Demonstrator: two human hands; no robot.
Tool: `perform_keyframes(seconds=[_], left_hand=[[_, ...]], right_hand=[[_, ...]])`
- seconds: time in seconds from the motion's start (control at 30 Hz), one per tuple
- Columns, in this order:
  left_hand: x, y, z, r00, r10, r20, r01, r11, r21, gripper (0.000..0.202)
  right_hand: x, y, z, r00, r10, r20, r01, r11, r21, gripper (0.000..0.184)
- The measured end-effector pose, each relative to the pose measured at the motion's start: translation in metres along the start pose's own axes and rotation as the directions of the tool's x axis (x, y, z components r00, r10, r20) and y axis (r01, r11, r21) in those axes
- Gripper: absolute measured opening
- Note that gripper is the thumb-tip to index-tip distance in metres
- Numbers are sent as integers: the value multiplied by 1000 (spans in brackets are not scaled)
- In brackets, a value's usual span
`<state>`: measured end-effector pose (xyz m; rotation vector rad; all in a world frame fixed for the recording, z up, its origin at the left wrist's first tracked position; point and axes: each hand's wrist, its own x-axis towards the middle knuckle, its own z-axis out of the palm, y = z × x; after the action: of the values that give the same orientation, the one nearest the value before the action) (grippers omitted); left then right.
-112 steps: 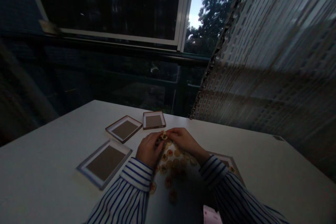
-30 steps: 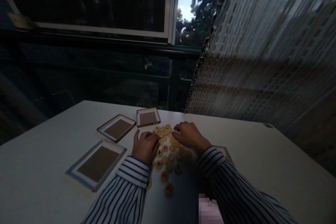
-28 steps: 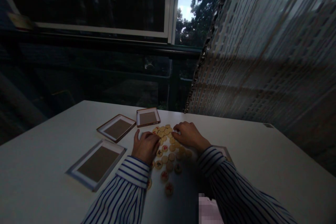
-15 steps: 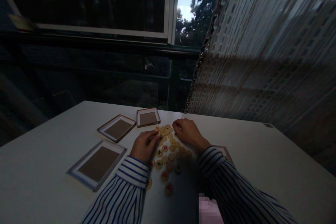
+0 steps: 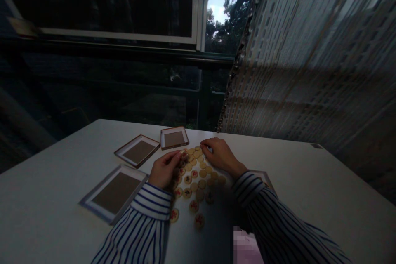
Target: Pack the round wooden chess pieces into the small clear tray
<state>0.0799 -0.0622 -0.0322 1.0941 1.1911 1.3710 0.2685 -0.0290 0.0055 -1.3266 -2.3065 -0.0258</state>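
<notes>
Head camera: white table (image 5: 55, 189), scatter of round pale-yellow wooden-looking discs in the middle, some showing red or black characters, others plain. Left hand (image 5: 163, 170) at the left edge of the scatter, thumb and forefinger pinched together on one small pale round disc with a reddish mark (image 5: 183, 154); that disc is at the far left end of the scatter, just beside other discs. Right hand (image 5: 220, 153) at the far right end, thumb and forefinger curled toward each other near the plain discs there; can't tell if the tips meet or grip anything. Both arms in blue-and-white striped sleeves (image 5: 147, 214). Left of the discs: a large shallow rectangular tray with grey-brown base (image 5: 113, 193), a brown-rimmed rectangular tray (image 5: 138, 151) beyond it, and a smaller brown-rimmed tray (image 5: 173, 139) beside that one. Another rectangular tray (image 5: 265, 177) partly hidden by the right sleeve. Pink pixelated patch (image 5: 246, 248) at bottom, can't tell what. Behind: pale-framed window (image 5: 198, 20), beige-grey string curtain (image 5: 297, 66) on the right
</notes>
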Motion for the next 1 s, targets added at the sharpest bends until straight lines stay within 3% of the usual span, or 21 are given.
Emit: perform_keyframes(seconds=[0.27, 0.47, 0.8, 1.0], left_hand=[[2, -10, 4, 997, -72, 41, 77, 990, -117, 33], [-2, -5, 9, 993, -114, 23, 116, 975, -190, 35], [0, -7, 7, 994, -97, 52, 105, 978, -180, 33], [-2, -7, 7, 994, -105, 33, 108, 987, -117, 34]], right_hand=[[1, -14, 3, 990, -142, -16, 140, 942, 306, 27], [1, -28, 5, 979, -187, 82, 132, 886, 444, 28], [0, -31, 1, 963, -229, 144, 170, 926, 336, 29], [-1, -31, -3, 963, -138, 231, 83, 969, 232, 27]])
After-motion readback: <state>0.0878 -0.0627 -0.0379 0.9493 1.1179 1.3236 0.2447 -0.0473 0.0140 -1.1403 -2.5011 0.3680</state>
